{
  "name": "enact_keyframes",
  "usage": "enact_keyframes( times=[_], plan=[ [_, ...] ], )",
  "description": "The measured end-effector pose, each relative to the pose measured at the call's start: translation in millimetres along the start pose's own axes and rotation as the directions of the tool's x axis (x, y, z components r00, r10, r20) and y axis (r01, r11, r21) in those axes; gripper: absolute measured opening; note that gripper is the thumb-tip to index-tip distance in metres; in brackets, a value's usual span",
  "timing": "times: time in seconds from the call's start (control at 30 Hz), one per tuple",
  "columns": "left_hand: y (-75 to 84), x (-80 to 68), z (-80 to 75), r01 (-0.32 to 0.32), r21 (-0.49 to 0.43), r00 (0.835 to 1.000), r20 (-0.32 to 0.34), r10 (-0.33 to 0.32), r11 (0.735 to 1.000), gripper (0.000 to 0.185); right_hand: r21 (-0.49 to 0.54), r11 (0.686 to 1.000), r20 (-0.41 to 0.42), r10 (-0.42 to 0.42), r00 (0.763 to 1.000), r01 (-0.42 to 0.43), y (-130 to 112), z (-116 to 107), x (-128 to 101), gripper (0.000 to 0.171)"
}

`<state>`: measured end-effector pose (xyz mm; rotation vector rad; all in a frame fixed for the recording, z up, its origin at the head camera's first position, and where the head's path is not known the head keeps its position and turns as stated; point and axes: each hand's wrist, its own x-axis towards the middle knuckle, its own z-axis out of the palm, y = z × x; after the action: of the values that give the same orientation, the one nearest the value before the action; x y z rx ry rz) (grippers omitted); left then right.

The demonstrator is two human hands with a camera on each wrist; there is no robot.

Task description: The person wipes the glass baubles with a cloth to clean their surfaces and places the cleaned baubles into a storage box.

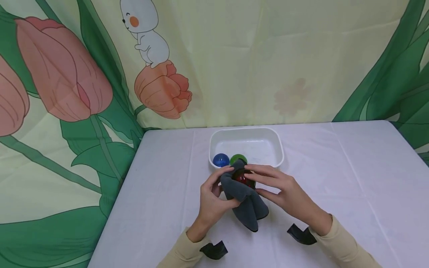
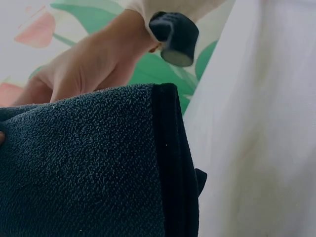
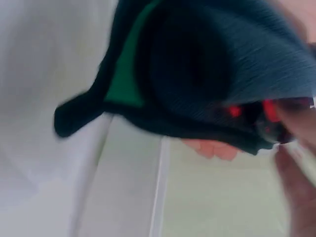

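Note:
A dark grey-blue towel (image 1: 244, 197) hangs, bunched, above the table in the head view. My left hand (image 1: 214, 199) grips it from the left, thumb in front and fingers behind. A shiny dark-red ball (image 1: 243, 178) shows in the upper fold of the cloth. The fingers of my right hand (image 1: 286, 188) hold the ball's right side and top. In the left wrist view the towel (image 2: 84, 163) shows its nap and a black hem. In the right wrist view the towel (image 3: 266, 59) covers much of the ball (image 3: 270, 111), and motion blurs it.
Behind the hands stands a white tray (image 1: 280, 147) with a blue ball (image 1: 221, 160) and a green ball (image 1: 237, 158) at its near left. A white cloth covers the table (image 1: 335, 178). A printed curtain (image 1: 234, 74) hangs behind it.

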<state>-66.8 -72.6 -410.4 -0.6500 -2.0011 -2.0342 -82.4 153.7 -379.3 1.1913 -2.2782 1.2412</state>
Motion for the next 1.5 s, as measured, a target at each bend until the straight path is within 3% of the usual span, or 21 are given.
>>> enact_keyframes(
  times=[0.13,0.23,0.63,0.97,1.1,1.3,1.37,1.5],
  plan=[
    [-0.7,0.0,0.1,-0.015,-0.005,1.0,0.003,0.015,1.0,0.064,-0.079,0.976,-0.037,-0.208,0.977,0.204,2,2,2,0.037],
    [-0.5,-0.2,0.4,-0.024,-0.001,1.0,0.007,0.024,1.0,0.064,-0.087,0.969,-0.05,-0.237,0.97,0.232,3,3,2,0.037],
    [-0.8,-1.1,0.0,-0.04,0.006,0.999,0.01,0.04,0.999,0.068,-0.109,0.977,-0.043,-0.186,0.982,0.181,0,3,1,0.039],
    [0.7,-0.8,0.3,-0.058,-0.007,0.998,0.012,0.058,0.998,0.067,0.006,0.999,-0.059,0.038,0.998,-0.038,-6,3,-3,0.048],
    [1.6,-0.4,0.9,-0.056,-0.009,0.998,0.008,0.056,0.998,0.066,0.081,0.994,-0.07,0.084,0.994,-0.079,-8,4,-2,0.065],
    [2.8,0.1,2.1,-0.025,-0.003,0.999,-0.02,0.025,1.0,0.064,0.004,0.997,-0.057,0.074,0.996,-0.074,-9,3,-1,0.076],
    [2.8,0.2,2.2,-0.022,-0.012,0.999,-0.026,0.022,1.0,0.065,-0.025,0.998,-0.039,0.055,0.998,-0.056,-9,1,0,0.07],
    [2.0,0.3,2.4,-0.029,-0.03,0.999,-0.022,0.028,0.999,0.066,-0.073,0.995,-0.009,-0.07,0.998,0.069,-9,-1,1,0.047]
  ],
)
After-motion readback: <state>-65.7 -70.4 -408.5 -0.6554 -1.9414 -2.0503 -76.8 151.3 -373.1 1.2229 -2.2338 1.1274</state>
